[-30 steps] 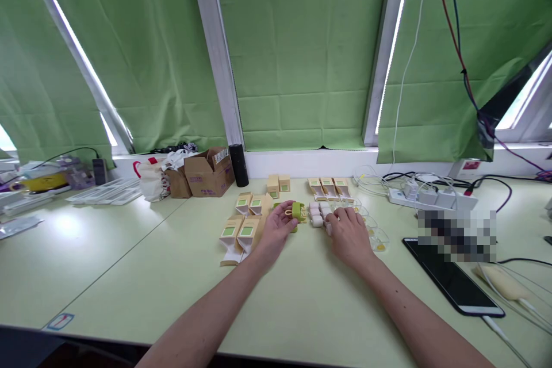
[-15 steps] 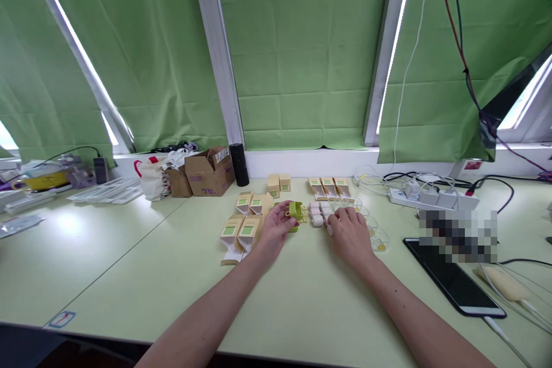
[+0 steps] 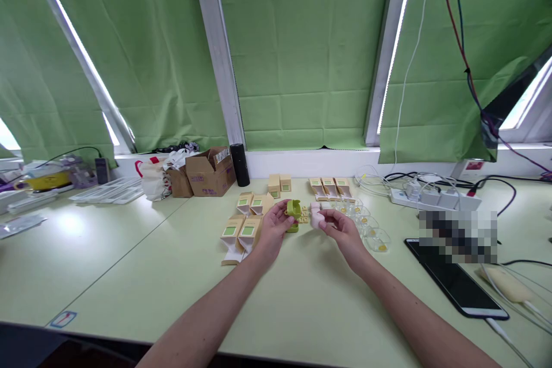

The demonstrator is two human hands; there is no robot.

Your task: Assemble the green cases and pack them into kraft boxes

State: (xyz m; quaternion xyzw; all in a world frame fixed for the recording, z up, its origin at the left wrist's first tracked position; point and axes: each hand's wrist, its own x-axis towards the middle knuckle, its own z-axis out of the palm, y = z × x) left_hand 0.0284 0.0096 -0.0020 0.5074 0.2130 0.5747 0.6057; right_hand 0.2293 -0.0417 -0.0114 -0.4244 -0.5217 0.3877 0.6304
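Observation:
My left hand [image 3: 272, 231] is closed around a small green earbud case cover [image 3: 294, 208], holding it up off the table with its open side showing. Under it, another green piece [image 3: 292, 228] lies partly hidden by my fingers. Between thumb and fingers, my right hand [image 3: 348, 238] pinches a small white earbud case [image 3: 317, 220], a short way right of the green cover. Tiny yellow-green clips [image 3: 303, 215] lie between the two hands. More white cases [image 3: 315, 206] sit just behind my right fingers, largely hidden.
Kraft boxes with green labels [image 3: 248, 229] lie left of my hands, with others [image 3: 330, 188] behind. Clear plastic packs [image 3: 377, 238] are right of my right hand. Further right are a phone [image 3: 452, 276] and a power strip [image 3: 431, 200]. A cardboard box [image 3: 210, 175] stands at the back.
My right hand has lifted a white case from the group and turned, bringing it left toward the green cover. My left hand stays nearly in place with the cover.

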